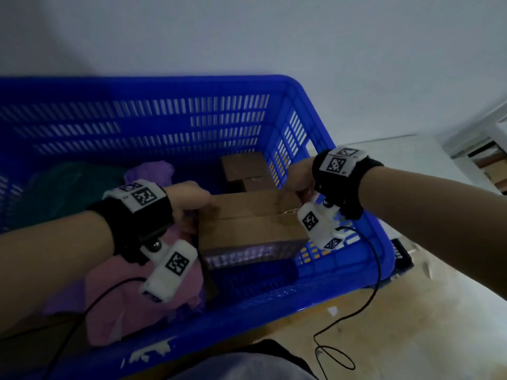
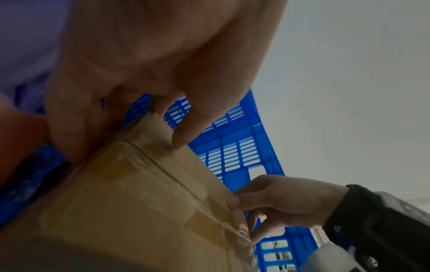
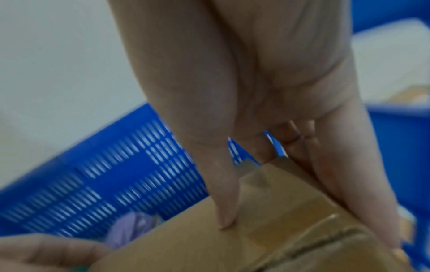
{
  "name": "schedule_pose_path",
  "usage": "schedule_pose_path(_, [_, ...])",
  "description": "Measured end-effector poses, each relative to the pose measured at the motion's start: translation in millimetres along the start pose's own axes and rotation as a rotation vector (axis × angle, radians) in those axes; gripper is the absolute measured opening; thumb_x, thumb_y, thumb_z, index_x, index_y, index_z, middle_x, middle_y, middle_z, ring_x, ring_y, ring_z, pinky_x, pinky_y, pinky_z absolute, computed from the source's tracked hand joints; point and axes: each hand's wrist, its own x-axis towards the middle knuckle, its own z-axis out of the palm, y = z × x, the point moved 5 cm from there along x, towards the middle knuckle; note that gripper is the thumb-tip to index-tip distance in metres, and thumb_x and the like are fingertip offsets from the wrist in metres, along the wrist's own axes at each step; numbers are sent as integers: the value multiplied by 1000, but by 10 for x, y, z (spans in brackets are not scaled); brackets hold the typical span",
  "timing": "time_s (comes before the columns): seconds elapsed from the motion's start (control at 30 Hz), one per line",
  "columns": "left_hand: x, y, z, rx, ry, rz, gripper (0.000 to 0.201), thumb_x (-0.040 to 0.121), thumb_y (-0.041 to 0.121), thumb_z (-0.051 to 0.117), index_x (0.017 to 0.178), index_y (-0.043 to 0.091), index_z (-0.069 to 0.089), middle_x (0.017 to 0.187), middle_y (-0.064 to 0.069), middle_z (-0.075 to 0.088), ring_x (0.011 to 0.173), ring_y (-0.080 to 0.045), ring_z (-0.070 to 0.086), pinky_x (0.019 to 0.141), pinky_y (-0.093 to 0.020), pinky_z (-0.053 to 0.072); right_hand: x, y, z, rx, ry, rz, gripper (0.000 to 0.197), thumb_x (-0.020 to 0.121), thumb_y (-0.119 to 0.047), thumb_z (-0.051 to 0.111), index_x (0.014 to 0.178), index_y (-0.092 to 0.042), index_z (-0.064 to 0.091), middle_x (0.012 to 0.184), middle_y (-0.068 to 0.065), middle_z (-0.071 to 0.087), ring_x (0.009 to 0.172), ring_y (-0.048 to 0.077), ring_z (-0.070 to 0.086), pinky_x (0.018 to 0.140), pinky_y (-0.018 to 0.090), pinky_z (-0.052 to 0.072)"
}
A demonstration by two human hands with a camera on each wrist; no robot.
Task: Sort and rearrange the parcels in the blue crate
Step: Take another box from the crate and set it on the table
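A taped brown cardboard box (image 1: 252, 220) (image 2: 130, 198) (image 3: 209, 244) sits in the right half of the blue slatted crate (image 1: 192, 116). My left hand (image 1: 189, 201) (image 2: 139, 82) grips its left end, thumb on top and fingers down the side. My right hand (image 1: 299, 176) (image 3: 267, 128) grips the right end, thumb pressed on the top and fingers over the edge, next to the crate's right wall. Smaller brown boxes (image 1: 247, 171) lie behind it. Soft parcels in pink (image 1: 131, 303), purple (image 1: 149, 171) and dark green (image 1: 71, 182) wrap fill the left half.
The crate stands against a white wall (image 1: 274, 31) on a pale floor (image 1: 411, 325). A bare stretch of crate bottom (image 1: 247, 281) shows in front of the held box. Shelving with cartons (image 1: 491, 165) is at the far right. Black cables (image 1: 351, 319) hang from the wrist cameras.
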Motion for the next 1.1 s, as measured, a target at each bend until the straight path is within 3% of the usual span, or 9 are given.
schedule_pose_path(0.07, [-153,85,-98,13,35,60,31,91,14,60,117,-2,54,113,-18,58,95,-34,59,78,-45,54,-122,-59,-141,1,52,-37,32,92,-25,60,79,3,53,49,13,59,43,21,58,31,19,43])
schedule_pose_path(0.13, [-316,191,-225,11,84,119,25,92,14,59,112,-1,57,106,-16,58,83,-29,58,64,-38,51,-250,-121,-280,76,78,-73,30,90,-23,62,104,3,53,84,22,65,68,30,63,38,24,49])
schedule_pose_path(0.2, [-469,304,-384,-4,149,175,28,89,15,63,113,2,56,106,-14,57,77,-25,56,60,-34,49,-360,-193,-422,139,118,-131,53,89,-23,65,128,6,45,121,28,57,86,34,60,44,26,52])
schedule_pose_path(0.3, [-727,488,-611,-121,249,255,26,88,14,65,109,8,51,90,-9,55,64,-18,47,51,-26,44,-490,-308,-649,217,225,-238,62,86,-28,68,131,7,43,125,26,57,83,33,63,61,32,57])
schedule_pose_path(0.47, [-1126,783,-925,-176,398,439,42,84,17,70,122,4,56,123,-10,60,103,-24,57,74,-30,47,-713,-474,-926,315,404,-354,46,82,-35,71,96,6,56,64,16,66,50,25,65,65,37,60])
schedule_pose_path(0.6, [-1386,942,-978,-130,461,582,38,89,16,63,125,6,57,123,-2,57,107,-19,53,82,-28,44,-885,-570,-1002,411,487,-463,44,82,-28,71,105,9,65,81,19,65,72,36,68,74,50,58])
schedule_pose_path(0.77, [-1558,952,-935,-87,452,707,54,90,26,62,139,15,42,131,-3,50,112,-18,51,93,-28,43,-1058,-616,-1104,429,592,-565,43,84,-27,68,122,-7,59,108,12,58,92,34,64,67,48,60])
schedule_pose_path(0.93, [-1771,1042,-922,-103,423,814,57,94,30,53,146,23,31,136,4,45,112,-11,49,90,-24,41,-1154,-671,-1153,448,627,-723,81,69,-47,77,138,-26,43,137,4,48,115,25,55,93,46,52])
schedule_pose_path(1.1, [-1971,1210,-1036,-77,430,795,52,94,54,41,143,40,32,136,10,47,115,-13,49,95,-34,45,-1261,-722,-1051,180,728,-716,123,56,-47,84,148,-36,3,151,1,7,134,35,21,109,50,33])
